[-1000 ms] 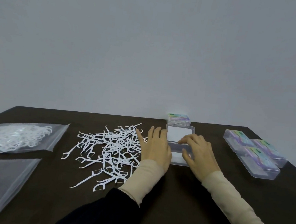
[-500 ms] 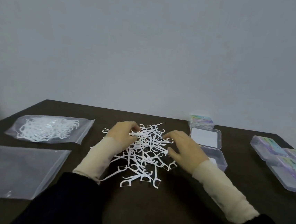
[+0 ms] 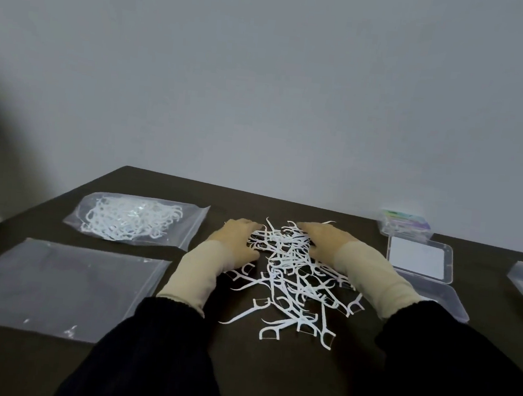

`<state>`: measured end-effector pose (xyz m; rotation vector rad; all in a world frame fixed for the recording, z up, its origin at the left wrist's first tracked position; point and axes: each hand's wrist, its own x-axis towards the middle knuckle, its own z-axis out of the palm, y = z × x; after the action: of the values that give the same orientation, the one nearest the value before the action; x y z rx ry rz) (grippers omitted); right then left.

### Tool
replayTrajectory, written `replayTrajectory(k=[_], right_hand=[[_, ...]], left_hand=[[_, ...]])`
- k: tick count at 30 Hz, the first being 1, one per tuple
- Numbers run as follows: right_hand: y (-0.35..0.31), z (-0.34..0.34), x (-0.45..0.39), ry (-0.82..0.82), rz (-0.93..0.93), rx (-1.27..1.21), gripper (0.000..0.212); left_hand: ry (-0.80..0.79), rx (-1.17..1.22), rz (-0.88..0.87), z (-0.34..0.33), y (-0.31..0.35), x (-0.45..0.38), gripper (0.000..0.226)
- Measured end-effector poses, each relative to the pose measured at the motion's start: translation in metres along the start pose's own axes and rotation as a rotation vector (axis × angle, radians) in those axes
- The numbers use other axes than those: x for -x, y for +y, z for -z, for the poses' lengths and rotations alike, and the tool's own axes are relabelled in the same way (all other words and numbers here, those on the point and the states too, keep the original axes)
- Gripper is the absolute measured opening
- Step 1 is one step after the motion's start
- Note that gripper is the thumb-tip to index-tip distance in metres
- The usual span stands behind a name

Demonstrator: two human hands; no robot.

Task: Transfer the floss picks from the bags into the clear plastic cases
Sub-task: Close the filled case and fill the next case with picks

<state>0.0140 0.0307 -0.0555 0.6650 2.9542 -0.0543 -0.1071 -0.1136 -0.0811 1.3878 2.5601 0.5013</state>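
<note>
On the dark table (image 3: 268, 374), an empty flat bag (image 3: 53, 286) lies at far left, with a filled bag (image 3: 133, 220) behind it. The left hand (image 3: 238, 238) and right hand (image 3: 323, 242) flank the loose floss picks (image 3: 290, 280), fingers curled into the pile; whether either grips any is unclear. The open clear case (image 3: 428, 277) sits right.

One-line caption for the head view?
Both hands gather loose floss picks between two bags and an open case.

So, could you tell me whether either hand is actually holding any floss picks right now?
It cannot be told. The left hand and right hand both rest on the loose floss picks, but any grip is hidden.
</note>
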Motion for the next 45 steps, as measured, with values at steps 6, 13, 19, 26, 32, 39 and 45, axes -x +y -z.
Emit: replayTrajectory(k=[6,13,19,26,32,39,45], right_hand=[[0.001,0.002,-0.005,0.067,0.039,0.072,0.037],[0.001,-0.001,-0.001,0.149,0.033,-0.012,0.027],[0.004,-0.003,0.001,0.205,0.026,-0.059,0.023],[0.012,-0.006,0.008,0.246,0.033,-0.036,0.018],[0.017,-0.004,0.014,0.299,0.016,-0.029,0.019],[0.029,0.006,0.026,0.420,-0.029,-0.015,0.025],[0.043,0.007,0.033,0.485,-0.060,-0.211,0.020]], left_hand=[[0.014,-0.038,0.000,-0.006,-0.001,-0.004,0.051],[0.113,-0.006,-0.054,-0.006,0.006,-0.005,0.037],[0.152,-0.155,-0.106,-0.003,0.015,-0.003,0.027],[0.216,-0.324,-0.137,-0.006,0.019,0.002,0.027],[0.253,-0.394,-0.166,-0.016,0.013,-0.006,0.029],[0.440,-0.295,-0.280,-0.018,0.011,-0.008,0.025],[0.640,-0.144,-0.383,-0.017,0.011,-0.006,0.028]])
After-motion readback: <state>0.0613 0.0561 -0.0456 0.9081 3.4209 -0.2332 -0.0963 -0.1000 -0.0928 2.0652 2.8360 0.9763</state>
